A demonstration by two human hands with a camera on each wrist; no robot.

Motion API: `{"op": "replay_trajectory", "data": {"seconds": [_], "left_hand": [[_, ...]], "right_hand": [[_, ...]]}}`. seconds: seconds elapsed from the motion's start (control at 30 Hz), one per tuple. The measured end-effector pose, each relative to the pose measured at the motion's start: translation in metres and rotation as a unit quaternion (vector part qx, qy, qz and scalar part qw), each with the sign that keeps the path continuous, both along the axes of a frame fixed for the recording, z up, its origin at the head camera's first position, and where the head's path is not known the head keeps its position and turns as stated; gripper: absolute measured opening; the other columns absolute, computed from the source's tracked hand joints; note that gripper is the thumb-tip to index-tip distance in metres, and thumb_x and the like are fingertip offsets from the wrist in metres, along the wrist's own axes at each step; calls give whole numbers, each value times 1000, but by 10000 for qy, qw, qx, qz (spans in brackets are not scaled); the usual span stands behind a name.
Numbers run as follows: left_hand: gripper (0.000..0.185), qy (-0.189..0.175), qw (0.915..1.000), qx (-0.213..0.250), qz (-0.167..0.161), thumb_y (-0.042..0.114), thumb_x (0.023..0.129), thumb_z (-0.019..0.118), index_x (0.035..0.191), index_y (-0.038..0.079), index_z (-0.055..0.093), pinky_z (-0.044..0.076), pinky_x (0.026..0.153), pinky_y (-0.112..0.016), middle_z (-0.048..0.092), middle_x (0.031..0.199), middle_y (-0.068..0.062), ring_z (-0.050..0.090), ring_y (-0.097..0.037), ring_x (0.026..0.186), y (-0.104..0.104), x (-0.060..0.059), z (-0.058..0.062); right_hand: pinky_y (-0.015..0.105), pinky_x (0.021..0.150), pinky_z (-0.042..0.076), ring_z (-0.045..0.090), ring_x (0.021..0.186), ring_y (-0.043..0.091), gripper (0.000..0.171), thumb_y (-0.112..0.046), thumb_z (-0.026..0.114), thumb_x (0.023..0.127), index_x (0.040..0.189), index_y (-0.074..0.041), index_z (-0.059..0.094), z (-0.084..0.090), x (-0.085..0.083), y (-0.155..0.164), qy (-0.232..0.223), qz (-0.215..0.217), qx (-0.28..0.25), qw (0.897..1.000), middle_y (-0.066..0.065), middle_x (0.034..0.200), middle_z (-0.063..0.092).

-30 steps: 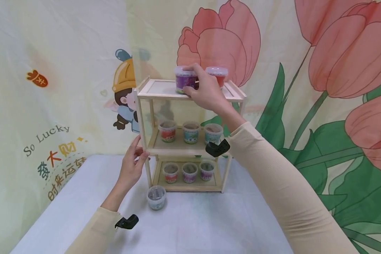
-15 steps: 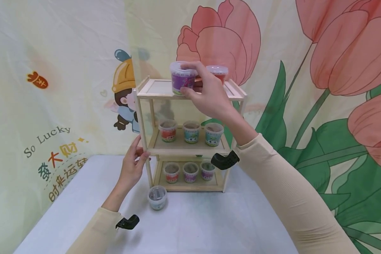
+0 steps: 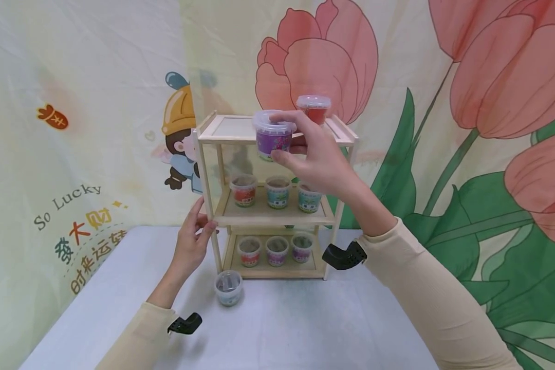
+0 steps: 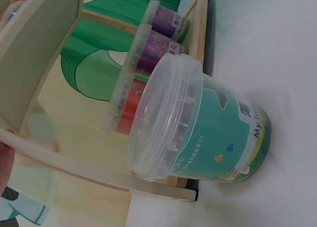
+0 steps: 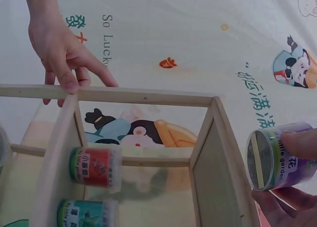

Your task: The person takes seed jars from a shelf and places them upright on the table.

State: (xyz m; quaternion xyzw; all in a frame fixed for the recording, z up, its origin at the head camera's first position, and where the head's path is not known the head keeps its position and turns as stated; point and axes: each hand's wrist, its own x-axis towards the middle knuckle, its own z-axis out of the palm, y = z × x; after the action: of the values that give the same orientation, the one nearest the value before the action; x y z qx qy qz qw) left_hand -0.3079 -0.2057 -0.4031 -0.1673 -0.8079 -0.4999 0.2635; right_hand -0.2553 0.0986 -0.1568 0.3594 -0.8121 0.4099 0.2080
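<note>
Purple cup (image 3: pixel 273 134) pinched in right hand (image 3: pixel 319 162), held off the top of the shelf (image 3: pixel 277 198). Left hand (image 3: pixel 191 241) gripped the shelf post. Red cup (image 3: pixel 313 109) left up top; teal cup (image 3: pixel 228 288) already on table (image 3: pixel 282 329).

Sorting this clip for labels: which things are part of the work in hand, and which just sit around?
In hand:
right hand
purple cup
left hand
wooden shelf

Lying about:
red cup
teal cup on the table
</note>
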Motion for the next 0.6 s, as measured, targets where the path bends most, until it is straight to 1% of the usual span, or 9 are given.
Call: {"op": "replay_trajectory", "data": {"seconds": [0.07, 0.13, 0.23, 0.3, 0.37, 0.47, 0.6], "left_hand": [[73, -22, 10000, -4, 25, 17, 108, 63, 170, 30, 26, 62, 96, -43, 65, 117, -15, 69, -18, 100, 0, 0, 0], [73, -43, 10000, 12, 4, 17, 108, 63, 170, 29, 26, 61, 96, -33, 64, 117, -15, 68, -18, 101, 0, 1, 0], [73, -39, 9999, 59, -80, 17, 108, 63, 170, 29, 26, 57, 93, -19, 63, 118, -17, 69, -26, 104, 0, 2, 1], [74, -19, 9999, 79, -129, 16, 108, 63, 170, 30, 25, 55, 92, -14, 62, 119, -17, 68, -31, 107, 0, 1, 2], [75, 11, 9998, 104, -143, 16, 108, 64, 170, 32, 26, 54, 91, -13, 62, 119, -17, 68, -32, 107, 1, 1, 2], [75, 37, 9998, 105, -139, 15, 107, 64, 169, 34, 26, 56, 92, -16, 62, 118, -16, 69, -31, 107, 0, 1, 2], [75, 29, 9997, 147, -179, 14, 107, 64, 169, 33, 26, 56, 91, -17, 62, 117, -17, 69, -33, 106, 0, 1, 1]], "right_hand": [[36, 106, 57, 68, 118, 25, 57, -5, 75, 98, 150, -14, 54, -5, 4, 3, -17, 45, 40, 10000, 10, 146, 59], [37, 106, 57, 68, 117, 25, 57, -4, 75, 98, 150, -14, 54, -11, 7, 6, -39, 83, 66, 9999, 9, 145, 59], [37, 104, 57, 67, 117, 24, 57, -3, 75, 98, 150, -14, 54, -20, 9, 8, -35, 94, 107, 9999, 9, 145, 59], [37, 104, 58, 67, 118, 24, 58, -2, 75, 98, 150, -14, 53, -26, 9, 9, -56, 82, 138, 9999, 9, 145, 58], [37, 104, 58, 66, 118, 23, 59, -2, 75, 98, 150, -15, 53, -33, 9, 9, -76, 75, 146, 9998, 9, 146, 57], [37, 104, 58, 66, 118, 24, 59, -1, 75, 97, 151, -12, 53, -45, 9, 9, -42, 112, 96, 9999, 10, 145, 57], [36, 103, 59, 66, 120, 26, 59, -1, 76, 97, 150, -9, 52, -63, 11, 10, 33, 125, -36, 9999, 13, 143, 57]]}}
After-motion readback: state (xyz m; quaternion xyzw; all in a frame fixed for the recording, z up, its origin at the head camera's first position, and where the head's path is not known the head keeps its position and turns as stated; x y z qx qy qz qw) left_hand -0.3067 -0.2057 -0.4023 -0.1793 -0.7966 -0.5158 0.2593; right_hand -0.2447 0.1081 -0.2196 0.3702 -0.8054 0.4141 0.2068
